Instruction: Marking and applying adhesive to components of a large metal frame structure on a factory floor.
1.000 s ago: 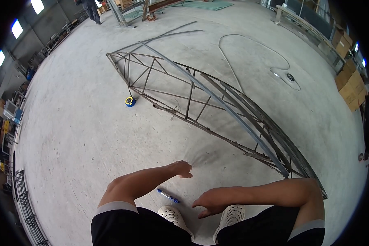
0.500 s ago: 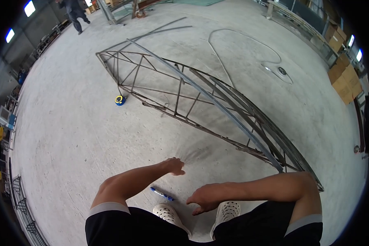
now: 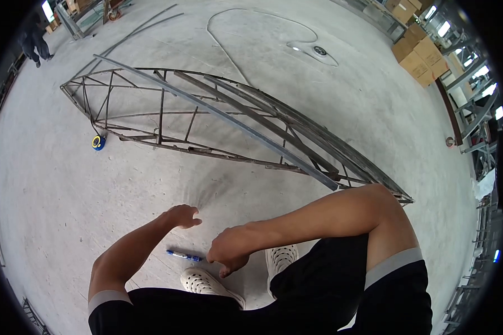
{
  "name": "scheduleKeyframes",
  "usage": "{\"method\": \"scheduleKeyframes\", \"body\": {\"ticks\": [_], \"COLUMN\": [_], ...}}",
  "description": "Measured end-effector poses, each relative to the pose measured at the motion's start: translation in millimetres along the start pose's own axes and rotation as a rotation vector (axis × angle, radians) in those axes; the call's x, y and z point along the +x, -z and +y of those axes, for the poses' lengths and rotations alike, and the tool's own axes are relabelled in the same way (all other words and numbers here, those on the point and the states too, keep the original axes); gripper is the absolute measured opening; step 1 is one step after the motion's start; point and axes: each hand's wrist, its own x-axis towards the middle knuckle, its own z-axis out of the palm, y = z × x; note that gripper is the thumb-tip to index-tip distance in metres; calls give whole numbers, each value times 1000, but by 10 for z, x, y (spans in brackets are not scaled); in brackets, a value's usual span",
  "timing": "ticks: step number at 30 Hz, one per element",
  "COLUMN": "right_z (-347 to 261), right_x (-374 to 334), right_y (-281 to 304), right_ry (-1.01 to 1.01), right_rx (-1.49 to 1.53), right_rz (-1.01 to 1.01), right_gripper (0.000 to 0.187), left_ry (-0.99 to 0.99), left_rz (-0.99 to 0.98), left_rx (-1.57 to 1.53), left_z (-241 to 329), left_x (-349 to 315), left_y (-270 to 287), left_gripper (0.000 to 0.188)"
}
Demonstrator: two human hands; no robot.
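My left hand [image 3: 183, 216] hovers over the bare concrete with its thumb apart from its bent fingers and nothing in it. A blue and white marker pen [image 3: 184, 255] lies on the floor between my hands. Just to its right is my right hand [image 3: 229, 249], reaching down with thumb and fingers apart, the fingertips close to the pen's blue end but not seen to grip it. Beyond both hands lies a long truss of dark metal rods [image 3: 160, 114]. A loose grey metal bar [image 3: 235, 129] rests slantwise across it.
A blue and yellow tape measure [image 3: 98, 143] sits by the truss's left end. A pale cable [image 3: 222, 47] curves over the floor behind. Cardboard boxes [image 3: 422, 61] stand at far right. Another person [image 3: 34, 43] is at far left. My shoes [image 3: 207, 282] are below the pen.
My view has turned to the right, so the truss, tape measure and pen sit further left. My right hand is closer to the pen's blue end. Both hands remain empty.
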Motion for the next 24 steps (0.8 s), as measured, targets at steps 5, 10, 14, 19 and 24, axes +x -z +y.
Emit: {"method": "scheduleKeyframes", "body": {"ticks": [5, 10, 14, 19, 24], "right_z": [-16, -2, -17, -26, 0], "right_x": [5, 11, -18, -35, -38], "right_y": [-7, -16, -9, -21, 13], "right_ry": [12, -7, -23, -32, -44], "right_rx": [11, -9, -6, -3, 5], "right_rz": [2, 0, -15, -21, -40], "right_gripper": [48, 47, 47, 49, 53], "left_ry": [15, 16, 23, 23, 15], "left_rz": [12, 12, 2, 2, 0], "left_rx": [-4, 12, 14, 4, -1], "left_z": [9, 0, 16, 23, 22], "left_x": [-9, -5, -11, -6, 15], "left_y": [17, 4, 20, 22, 40], "left_gripper": [59, 59, 58, 59, 59]}}
